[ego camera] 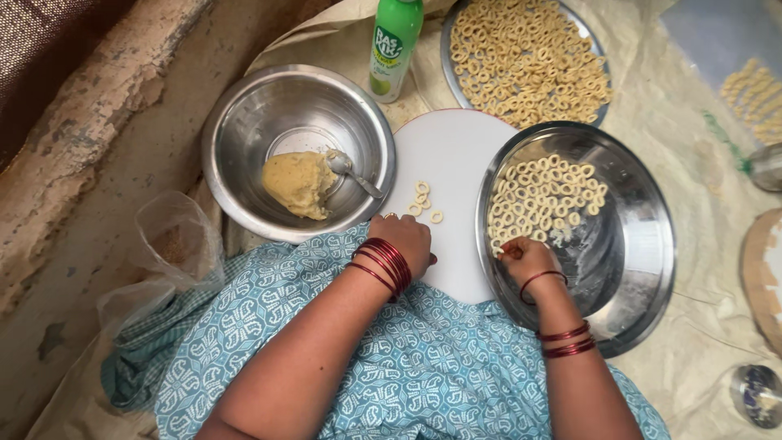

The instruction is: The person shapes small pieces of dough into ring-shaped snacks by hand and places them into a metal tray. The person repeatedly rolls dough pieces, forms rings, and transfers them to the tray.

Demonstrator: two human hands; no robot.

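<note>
My left hand point(405, 238) rests curled on the near edge of a round white board point(456, 155), just below three small dough rings point(423, 201). My right hand point(526, 257) reaches over the near rim of a steel plate point(643, 244), fingertips pinched on a dough ring at the edge of the several rings point(542, 200) laid there. A steel bowl point(244, 122) to the left holds a lump of yellow dough point(299, 183) and a spoon point(350, 171). Both wrists wear red bangles.
A second steel plate point(450, 61) full of rings sits at the back, beside a green bottle point(396, 45). A clear plastic bag point(175, 240) lies at the left. More rings point(753, 94), a wooden board point(762, 273) and small steel cups point(755, 393) lie to the right.
</note>
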